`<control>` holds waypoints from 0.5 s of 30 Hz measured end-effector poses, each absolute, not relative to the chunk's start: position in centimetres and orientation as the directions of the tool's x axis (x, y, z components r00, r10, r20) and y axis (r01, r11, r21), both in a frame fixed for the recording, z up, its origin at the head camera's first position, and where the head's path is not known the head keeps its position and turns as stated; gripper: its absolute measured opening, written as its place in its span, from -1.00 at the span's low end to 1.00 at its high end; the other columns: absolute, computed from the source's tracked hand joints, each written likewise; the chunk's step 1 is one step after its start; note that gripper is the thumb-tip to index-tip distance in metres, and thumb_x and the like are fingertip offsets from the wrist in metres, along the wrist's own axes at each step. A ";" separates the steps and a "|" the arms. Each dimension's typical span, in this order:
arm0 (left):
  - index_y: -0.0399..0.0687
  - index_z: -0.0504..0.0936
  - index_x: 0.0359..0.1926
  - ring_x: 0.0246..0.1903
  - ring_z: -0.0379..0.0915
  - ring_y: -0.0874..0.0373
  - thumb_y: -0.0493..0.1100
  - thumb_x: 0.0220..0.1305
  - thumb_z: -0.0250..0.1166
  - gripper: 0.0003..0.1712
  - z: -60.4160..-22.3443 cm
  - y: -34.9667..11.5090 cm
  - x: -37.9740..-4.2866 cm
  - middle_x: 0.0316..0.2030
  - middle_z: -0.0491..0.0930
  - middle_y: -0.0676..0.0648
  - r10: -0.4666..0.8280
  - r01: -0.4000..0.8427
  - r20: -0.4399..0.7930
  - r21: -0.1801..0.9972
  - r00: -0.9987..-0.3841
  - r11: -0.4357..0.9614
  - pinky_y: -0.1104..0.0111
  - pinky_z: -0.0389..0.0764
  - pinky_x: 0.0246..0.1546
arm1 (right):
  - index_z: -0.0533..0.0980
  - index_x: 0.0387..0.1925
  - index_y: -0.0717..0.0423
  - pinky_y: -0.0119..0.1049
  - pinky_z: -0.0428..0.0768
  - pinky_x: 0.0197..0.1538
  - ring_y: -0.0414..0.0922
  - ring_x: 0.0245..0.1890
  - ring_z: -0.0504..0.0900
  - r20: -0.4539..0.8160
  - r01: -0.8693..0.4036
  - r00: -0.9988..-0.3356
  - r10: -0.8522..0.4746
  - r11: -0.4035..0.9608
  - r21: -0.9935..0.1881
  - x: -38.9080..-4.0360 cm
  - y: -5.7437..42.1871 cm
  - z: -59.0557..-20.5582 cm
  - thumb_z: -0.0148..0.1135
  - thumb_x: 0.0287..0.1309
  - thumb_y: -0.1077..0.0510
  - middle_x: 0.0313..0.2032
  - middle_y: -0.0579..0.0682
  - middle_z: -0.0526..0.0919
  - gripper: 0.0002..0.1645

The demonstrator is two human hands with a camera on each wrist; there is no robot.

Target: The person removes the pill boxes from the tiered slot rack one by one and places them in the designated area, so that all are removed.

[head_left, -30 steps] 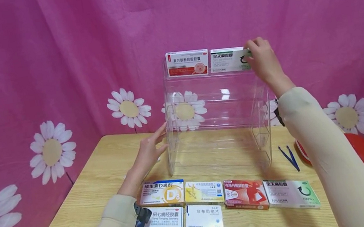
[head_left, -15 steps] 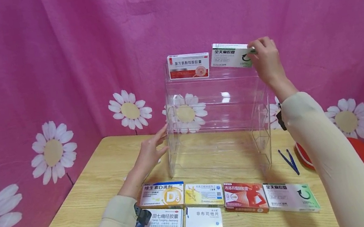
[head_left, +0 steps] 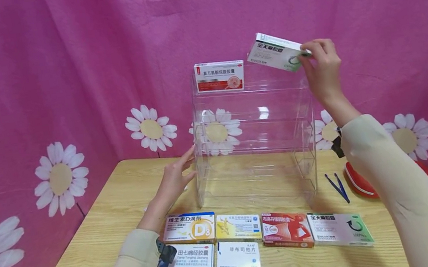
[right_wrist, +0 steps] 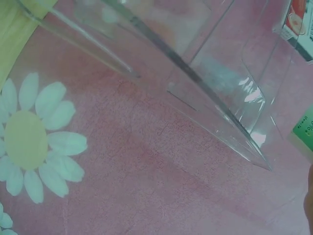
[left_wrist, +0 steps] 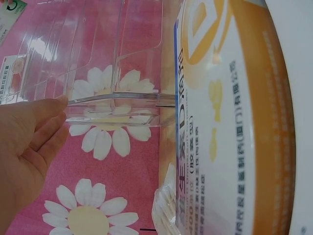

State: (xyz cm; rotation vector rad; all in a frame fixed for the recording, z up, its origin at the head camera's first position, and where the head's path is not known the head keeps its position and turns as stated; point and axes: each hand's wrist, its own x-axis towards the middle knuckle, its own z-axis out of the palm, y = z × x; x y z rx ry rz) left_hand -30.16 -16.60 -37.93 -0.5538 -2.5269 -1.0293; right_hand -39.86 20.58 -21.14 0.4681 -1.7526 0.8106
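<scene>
In the head view, my right hand [head_left: 323, 71] pinches the right end of a white-and-green medicine box [head_left: 273, 54]. The box is tilted, its left end higher, above the top tier of a clear acrylic display rack [head_left: 253, 121]. On that tier's left side stands a white-and-red medicine box [head_left: 220, 77]. My left hand [head_left: 174, 178] touches the rack's left side with its fingers extended; the left wrist view shows those fingertips [left_wrist: 61, 101] at the rack's edge. Only a green corner of the held box [right_wrist: 305, 131] and a sliver of hand appear in the right wrist view.
Before the rack lie an orange-and-white D3 box [head_left: 190, 228], a yellow box [head_left: 238, 227], a red box [head_left: 286, 229], another white-and-green box [head_left: 340, 229] and two white boxes [head_left: 185, 265]. Blue tweezers [head_left: 337, 188] and a red case [head_left: 360, 182] are at right.
My right hand has lifted the white-and-green medicine box up and right off the top tier, and the box has tilted. The left hand stays at the rack's side.
</scene>
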 end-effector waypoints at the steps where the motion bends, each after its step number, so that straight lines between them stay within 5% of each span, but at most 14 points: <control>1: -0.04 0.24 0.46 0.11 0.60 -0.10 -0.38 0.16 0.37 -0.14 -37.9 -16.6 -30.2 0.16 0.60 -0.21 0.220 0.478 0.460 0.580 -0.860 0.659 0.14 0.64 0.12 | 0.57 -0.16 0.38 -0.51 0.60 0.07 0.12 -0.03 0.57 0.943 -0.667 -0.321 0.092 0.685 -0.294 -39.5 20.6 -21.3 0.31 0.16 0.27 -0.13 0.34 0.57 -0.74; 5: -0.05 0.23 0.46 0.11 0.60 -0.11 -0.38 0.16 0.36 -0.13 -38.0 -16.6 -30.1 0.17 0.59 -0.22 0.219 0.475 0.456 0.582 -0.863 0.659 0.13 0.64 0.12 | 0.60 -0.18 0.36 -0.77 0.52 -0.02 -0.21 -0.13 0.57 0.940 -0.686 -0.310 0.144 0.651 -0.326 -38.1 20.9 -21.9 0.36 0.12 0.26 -0.23 0.03 0.59 -0.74; 8: -0.03 0.23 0.46 0.11 0.59 -0.11 -0.37 0.16 0.37 -0.13 -38.1 -16.6 -30.0 0.17 0.58 -0.22 0.216 0.467 0.448 0.588 -0.868 0.660 0.13 0.64 0.12 | 0.60 -0.19 0.38 -0.76 0.57 -0.04 -0.45 -0.16 0.48 0.935 -0.713 -0.314 0.164 0.610 -0.346 -37.0 21.4 -22.7 0.38 0.09 0.30 -0.22 -0.33 0.48 -0.75; 10: -0.03 0.23 0.46 0.11 0.59 -0.12 -0.37 0.16 0.37 -0.13 -38.0 -16.6 -30.0 0.17 0.59 -0.22 0.217 0.468 0.448 0.584 -0.867 0.663 0.13 0.64 0.11 | 0.60 -0.20 0.41 -0.74 0.60 -0.06 -0.52 -0.15 0.47 0.936 -0.736 -0.313 0.159 0.583 -0.345 -36.2 21.7 -23.2 0.38 0.07 0.34 -0.21 -0.40 0.45 -0.76; 15: -0.04 0.24 0.46 0.10 0.60 -0.11 -0.37 0.16 0.37 -0.13 -38.0 -16.6 -30.2 0.15 0.60 -0.22 0.220 0.478 0.461 0.574 -0.860 0.665 0.13 0.65 0.11 | 0.59 -0.18 0.44 -0.76 0.58 -0.03 -0.55 -0.10 0.49 0.946 -0.756 -0.313 0.080 0.582 -0.300 -33.7 22.7 -24.9 0.35 0.04 0.44 -0.22 0.05 0.60 -0.75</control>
